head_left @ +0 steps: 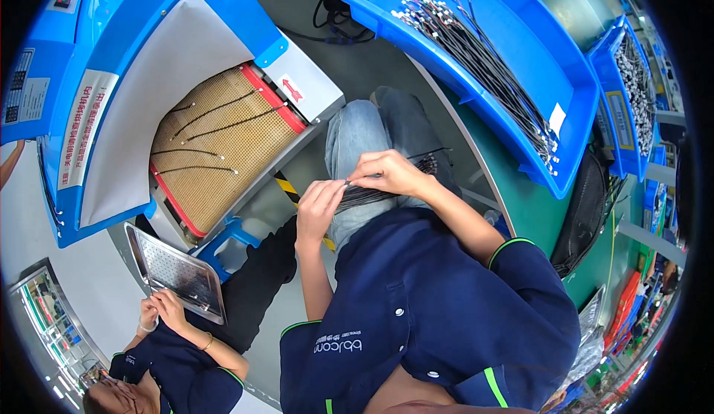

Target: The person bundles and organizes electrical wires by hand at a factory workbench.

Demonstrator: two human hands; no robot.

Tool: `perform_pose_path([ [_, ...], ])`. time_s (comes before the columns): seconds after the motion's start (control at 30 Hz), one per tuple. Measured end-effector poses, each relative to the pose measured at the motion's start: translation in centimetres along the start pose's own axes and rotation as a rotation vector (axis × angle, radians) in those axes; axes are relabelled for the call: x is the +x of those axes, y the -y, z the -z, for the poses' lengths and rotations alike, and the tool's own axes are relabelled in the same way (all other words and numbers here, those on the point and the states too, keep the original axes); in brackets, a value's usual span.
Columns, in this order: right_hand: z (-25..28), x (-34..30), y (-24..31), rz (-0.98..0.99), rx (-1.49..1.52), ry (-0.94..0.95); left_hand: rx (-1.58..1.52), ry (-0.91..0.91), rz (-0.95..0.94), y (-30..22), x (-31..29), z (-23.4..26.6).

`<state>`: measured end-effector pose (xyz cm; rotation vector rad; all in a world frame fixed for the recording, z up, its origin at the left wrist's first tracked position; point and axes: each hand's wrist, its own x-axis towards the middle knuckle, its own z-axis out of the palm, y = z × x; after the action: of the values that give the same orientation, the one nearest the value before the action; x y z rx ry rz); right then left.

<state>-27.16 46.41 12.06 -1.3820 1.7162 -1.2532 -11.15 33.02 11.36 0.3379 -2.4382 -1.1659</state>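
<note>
Head view: fingers (370,179) hold cable (347,183); white label (88,128) bears red characters (77,126).

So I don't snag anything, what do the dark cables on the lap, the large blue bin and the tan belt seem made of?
Dark cables: probably plastic-covered wire, judging by thin, dark strands; finish unclear. Large blue bin: likely moulded plastic, smooth, semi-gloss, with rounded rim. Tan belt: matte mesh, perhaps fibre; its grid shows.

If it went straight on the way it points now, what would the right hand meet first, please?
The right hand would likely meet the left hand first; the depth between them is unclear.
</note>
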Motion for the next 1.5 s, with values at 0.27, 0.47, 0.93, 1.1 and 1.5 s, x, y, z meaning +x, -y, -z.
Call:
perform_pose_path([
  [0.27,1.0,0.1,-0.5,-0.046,0.075,0.063,0.035,-0.014,-0.009,0.1,-0.2,0.5],
  [0.47,1.3,-0.1,-0.9,-0.025,0.002,0.067,0.057,-0.031,0.015,0.8,-0.4,1.0],
  [0.93,6.8,-2.3,-1.5,-0.159,-0.236,-0.060,0.251,-0.175,0.204,4.5,-4.2,7.1],
  [1.1,6.3,-2.1,-1.4,-0.147,-0.194,-0.116,0.244,-0.195,0.240,4.7,-4.7,7.3],
  [1.5,6.0,-2.0,-0.2,-0.196,-0.083,-0.103,0.255,-0.273,0.239,5.4,-5.6,8.6],
])
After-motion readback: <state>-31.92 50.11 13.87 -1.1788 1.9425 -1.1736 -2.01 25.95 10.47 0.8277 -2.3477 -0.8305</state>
